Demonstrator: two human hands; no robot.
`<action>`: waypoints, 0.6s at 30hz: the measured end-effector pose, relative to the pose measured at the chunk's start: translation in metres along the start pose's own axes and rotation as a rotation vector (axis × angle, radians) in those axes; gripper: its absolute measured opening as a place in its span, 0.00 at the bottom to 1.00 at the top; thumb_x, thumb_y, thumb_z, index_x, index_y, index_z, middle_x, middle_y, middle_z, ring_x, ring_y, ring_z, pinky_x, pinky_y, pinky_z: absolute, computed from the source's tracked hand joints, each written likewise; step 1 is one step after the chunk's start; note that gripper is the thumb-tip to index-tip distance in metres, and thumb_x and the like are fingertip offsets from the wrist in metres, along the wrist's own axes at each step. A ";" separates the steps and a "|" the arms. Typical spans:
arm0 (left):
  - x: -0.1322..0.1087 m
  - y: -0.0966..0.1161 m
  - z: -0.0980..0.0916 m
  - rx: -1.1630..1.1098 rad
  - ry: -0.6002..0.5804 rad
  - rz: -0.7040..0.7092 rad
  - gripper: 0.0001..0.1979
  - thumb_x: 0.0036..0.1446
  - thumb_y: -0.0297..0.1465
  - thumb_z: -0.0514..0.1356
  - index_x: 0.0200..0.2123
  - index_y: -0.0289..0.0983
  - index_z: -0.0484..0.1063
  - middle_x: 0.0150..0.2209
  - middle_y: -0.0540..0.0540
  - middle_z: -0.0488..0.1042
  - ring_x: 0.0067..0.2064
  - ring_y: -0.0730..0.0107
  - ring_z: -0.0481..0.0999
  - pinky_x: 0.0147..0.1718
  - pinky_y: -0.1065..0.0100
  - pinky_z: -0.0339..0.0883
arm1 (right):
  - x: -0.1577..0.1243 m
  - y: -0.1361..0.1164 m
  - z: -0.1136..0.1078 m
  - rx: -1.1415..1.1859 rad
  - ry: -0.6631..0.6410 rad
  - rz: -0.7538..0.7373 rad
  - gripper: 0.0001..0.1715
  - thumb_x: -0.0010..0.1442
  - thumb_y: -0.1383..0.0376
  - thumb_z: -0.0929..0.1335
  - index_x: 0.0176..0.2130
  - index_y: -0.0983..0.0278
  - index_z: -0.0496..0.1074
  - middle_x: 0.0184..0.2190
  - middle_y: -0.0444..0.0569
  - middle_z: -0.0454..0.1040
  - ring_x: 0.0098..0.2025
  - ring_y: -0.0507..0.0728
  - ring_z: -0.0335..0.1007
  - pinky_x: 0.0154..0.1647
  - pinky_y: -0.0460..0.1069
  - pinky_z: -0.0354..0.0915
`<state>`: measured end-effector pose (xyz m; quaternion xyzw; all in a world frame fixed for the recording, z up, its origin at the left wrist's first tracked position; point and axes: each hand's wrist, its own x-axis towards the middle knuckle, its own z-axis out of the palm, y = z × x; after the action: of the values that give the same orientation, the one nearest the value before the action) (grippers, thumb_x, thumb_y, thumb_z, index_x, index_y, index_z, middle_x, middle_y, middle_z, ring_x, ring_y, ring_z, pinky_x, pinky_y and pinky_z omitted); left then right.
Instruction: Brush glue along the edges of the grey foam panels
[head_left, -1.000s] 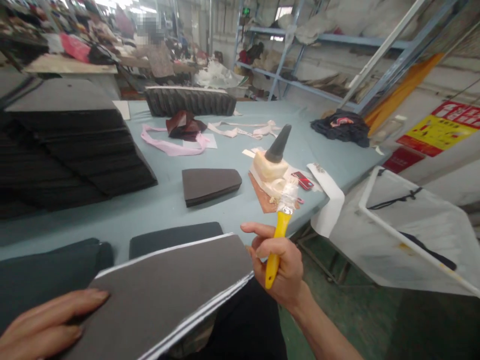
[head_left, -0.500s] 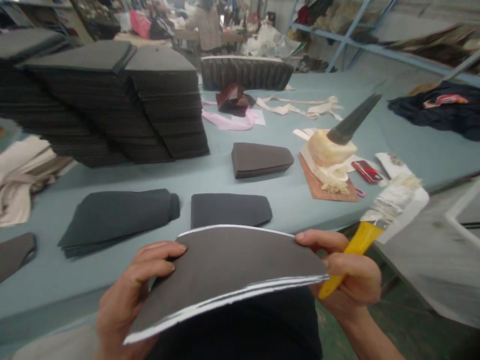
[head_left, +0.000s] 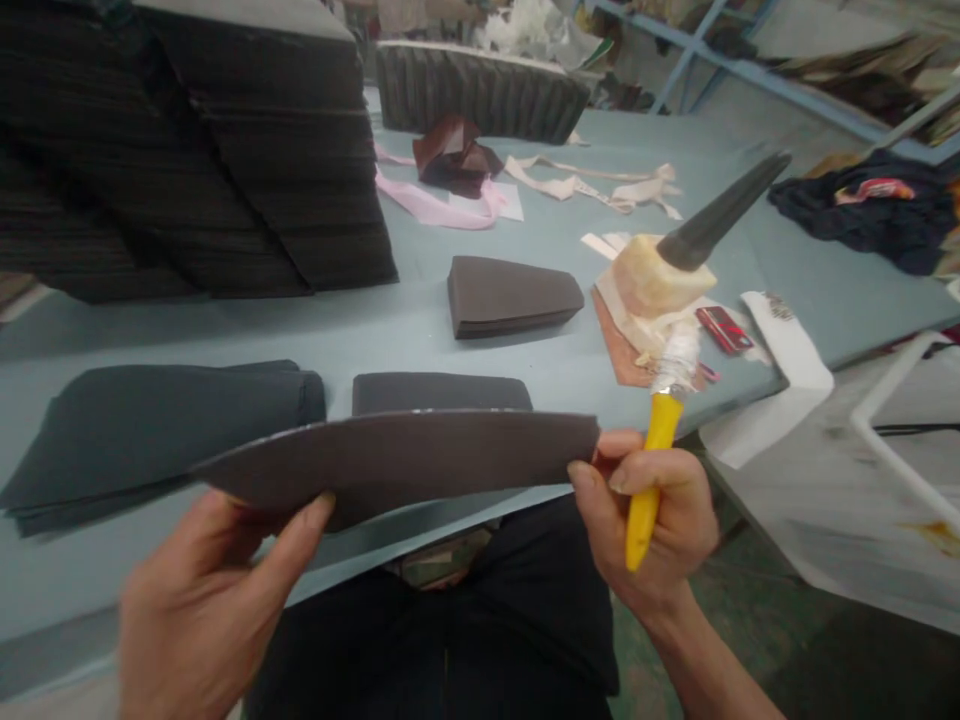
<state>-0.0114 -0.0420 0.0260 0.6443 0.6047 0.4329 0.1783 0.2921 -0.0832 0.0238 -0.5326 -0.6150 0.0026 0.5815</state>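
A curved dark brown sheet (head_left: 420,458) is held up in front of me, tilted so that one face shows and its upper edge arcs. My left hand (head_left: 210,590) pinches its lower left part, thumb on the near face. At the other end, my right hand (head_left: 667,510) grips the sheet's narrow tip between thumb and fingers. The same hand also holds a paintbrush (head_left: 652,460) by its yellow handle, its whitish, caked bristles pointing up. Just behind the sheet lies a dark stack of cut pieces (head_left: 442,390), partly covered.
Tall stacks of dark sheets (head_left: 285,150) stand at the left. Dark green pieces (head_left: 172,410) and a brown stack (head_left: 514,295) lie on the table (head_left: 420,285). A dark-handled brush (head_left: 720,215) rests on a yellowish block (head_left: 652,275). A red packet (head_left: 724,330) lies nearby.
The sheet has turned from showing its broad face and white edges to a narrower, tilted view. My left hand has shifted lower left. The paintbrush has swung upright and left.
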 end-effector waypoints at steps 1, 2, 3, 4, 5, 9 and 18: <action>0.008 0.005 0.003 -0.010 -0.025 -0.056 0.09 0.56 0.46 0.71 0.38 0.52 0.83 0.30 0.52 0.85 0.25 0.60 0.83 0.19 0.66 0.75 | 0.003 0.002 0.002 -0.014 0.000 0.029 0.18 0.59 0.76 0.76 0.36 0.58 0.65 0.32 0.40 0.78 0.28 0.49 0.74 0.29 0.44 0.72; 0.018 0.010 0.005 -0.028 -0.035 -0.096 0.10 0.54 0.47 0.72 0.35 0.49 0.82 0.25 0.52 0.81 0.22 0.64 0.79 0.16 0.69 0.71 | 0.007 0.004 0.005 -0.011 -0.004 0.058 0.18 0.60 0.75 0.75 0.36 0.58 0.65 0.32 0.40 0.77 0.28 0.49 0.74 0.29 0.45 0.72; 0.027 0.015 0.009 -0.044 -0.062 -0.132 0.12 0.51 0.46 0.73 0.31 0.47 0.80 0.20 0.54 0.76 0.18 0.69 0.73 0.14 0.72 0.66 | 0.011 0.006 0.008 -0.003 -0.011 0.087 0.17 0.60 0.74 0.75 0.37 0.58 0.65 0.32 0.39 0.77 0.27 0.49 0.73 0.29 0.45 0.71; 0.037 0.018 0.013 -0.086 -0.045 -0.160 0.13 0.47 0.45 0.74 0.31 0.45 0.78 0.19 0.55 0.74 0.16 0.72 0.69 0.13 0.74 0.61 | 0.016 0.009 0.011 0.008 -0.009 0.104 0.17 0.61 0.73 0.75 0.36 0.58 0.65 0.31 0.39 0.76 0.27 0.49 0.73 0.29 0.45 0.71; 0.046 0.021 0.018 -0.159 -0.001 -0.195 0.16 0.44 0.43 0.74 0.34 0.44 0.78 0.21 0.55 0.75 0.17 0.74 0.70 0.14 0.75 0.62 | 0.020 0.013 0.015 0.015 -0.007 0.120 0.17 0.62 0.72 0.75 0.36 0.58 0.65 0.30 0.38 0.75 0.27 0.50 0.73 0.30 0.46 0.71; 0.069 0.023 0.035 -0.207 0.118 -0.175 0.30 0.37 0.38 0.75 0.45 0.39 0.74 0.27 0.57 0.74 0.23 0.78 0.72 0.20 0.78 0.63 | 0.032 0.032 0.027 0.046 0.016 0.143 0.14 0.64 0.66 0.76 0.37 0.57 0.67 0.31 0.41 0.76 0.27 0.52 0.72 0.30 0.49 0.72; 0.063 0.006 0.047 -0.163 -0.058 0.003 0.10 0.52 0.36 0.72 0.32 0.36 0.79 0.27 0.54 0.76 0.26 0.81 0.68 0.26 0.76 0.63 | 0.022 0.058 0.030 0.022 -0.027 0.137 0.15 0.64 0.61 0.77 0.37 0.56 0.67 0.28 0.40 0.72 0.27 0.53 0.70 0.30 0.51 0.70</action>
<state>0.0221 0.0292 0.0259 0.6409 0.5611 0.4620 0.2470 0.3135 -0.0248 -0.0066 -0.5668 -0.5849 0.0565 0.5774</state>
